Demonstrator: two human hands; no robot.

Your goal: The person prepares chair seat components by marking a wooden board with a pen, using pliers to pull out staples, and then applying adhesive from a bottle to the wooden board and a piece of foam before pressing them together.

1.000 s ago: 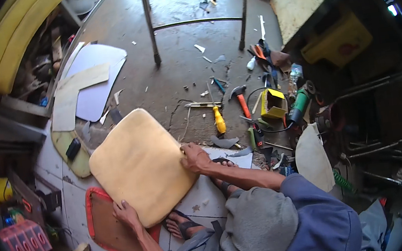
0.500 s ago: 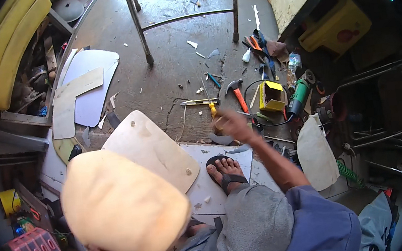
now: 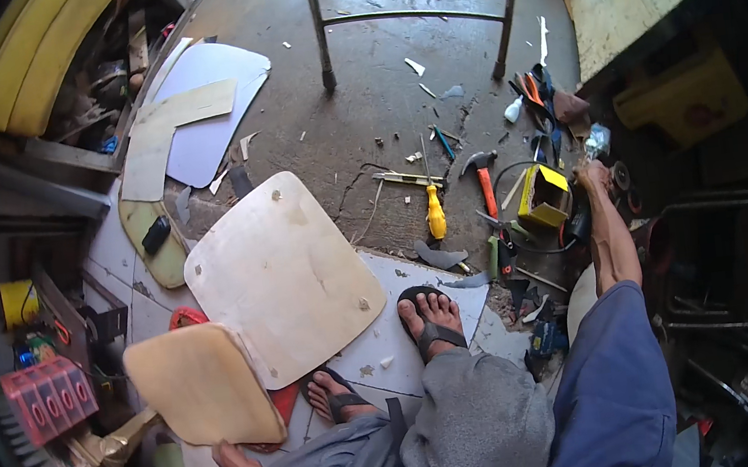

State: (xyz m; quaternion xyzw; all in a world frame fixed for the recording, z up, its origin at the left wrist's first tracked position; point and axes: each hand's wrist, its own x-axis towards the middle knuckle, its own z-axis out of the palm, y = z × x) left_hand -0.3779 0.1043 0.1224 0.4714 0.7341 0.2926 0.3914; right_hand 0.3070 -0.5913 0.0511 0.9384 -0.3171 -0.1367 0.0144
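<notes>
At bottom left, my left hand (image 3: 238,461) grips the lower edge of a cream foam pad (image 3: 197,378), its fingers partly hidden. Beside the pad a pale wooden seat board (image 3: 281,272), with small marks at its corners, lies partly over a red-rimmed panel (image 3: 287,400). My right arm stretches to the right, where my right hand (image 3: 594,179) is closed on an angle grinder (image 3: 621,178), largely covered by hand and arm. A yellow open box (image 3: 543,196) sits just left of that hand.
A hammer (image 3: 486,186), yellow screwdriver (image 3: 435,213) and scraps litter the floor. A metal-legged frame (image 3: 409,14) stands ahead. White panels (image 3: 205,128) lie left, beside shelving with yellow cushions (image 3: 31,60). Dark tubular frames (image 3: 726,323) are at right, a red organiser (image 3: 47,400) at lower left.
The foam pad came off the wooden board and moved down-left with my left hand. My right hand left the pad and reached right to the grinder. The view has shifted.
</notes>
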